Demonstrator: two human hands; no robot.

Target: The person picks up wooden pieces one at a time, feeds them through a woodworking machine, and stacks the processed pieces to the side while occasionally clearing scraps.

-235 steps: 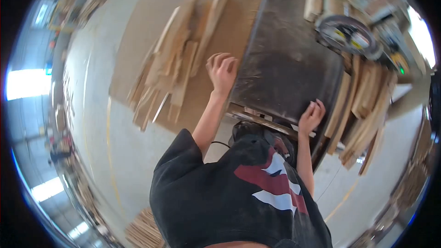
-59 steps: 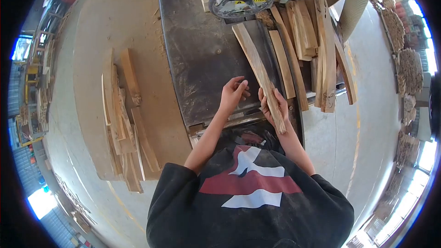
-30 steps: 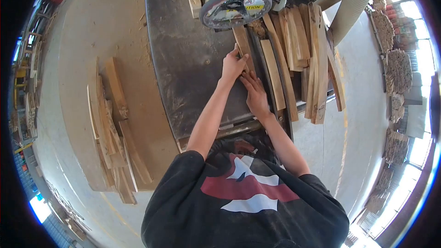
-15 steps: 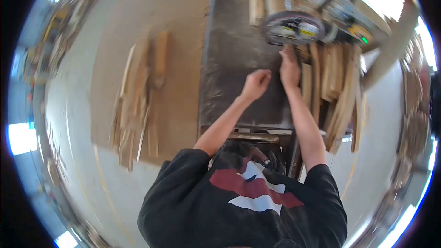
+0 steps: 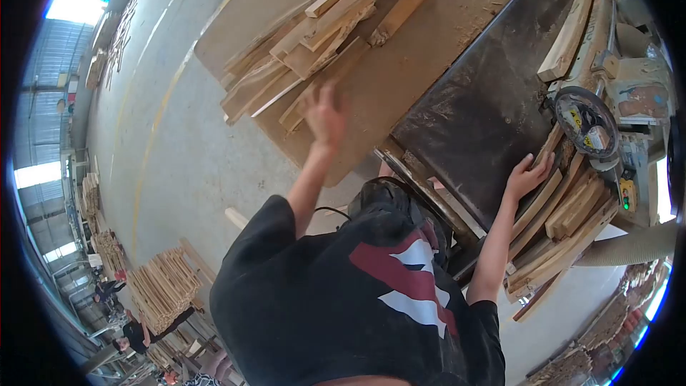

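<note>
My left hand [image 5: 326, 116] is raised beside the pile of rough wooden boards [image 5: 286, 57] on the brown side table. It is blurred, with its fingers spread and nothing in them. My right hand [image 5: 529, 174] rests at the edge of the stacked wooden strips [image 5: 564, 207] on the right, fingers apart, just below the round dark guard [image 5: 587, 123] of the machine. The dark machine table [image 5: 471, 114] lies between the two hands.
A pale board [image 5: 567, 39] lies near the machine [image 5: 643, 100] at the upper right. A ribbed hose [image 5: 629, 244] runs at the right. Wood stacks [image 5: 163, 282] and a person [image 5: 133, 334] are at the lower left.
The view has turned, so the tables now slant. My left hand has moved left from over the dark table to the board pile and opened. My right hand stays by the strips.
</note>
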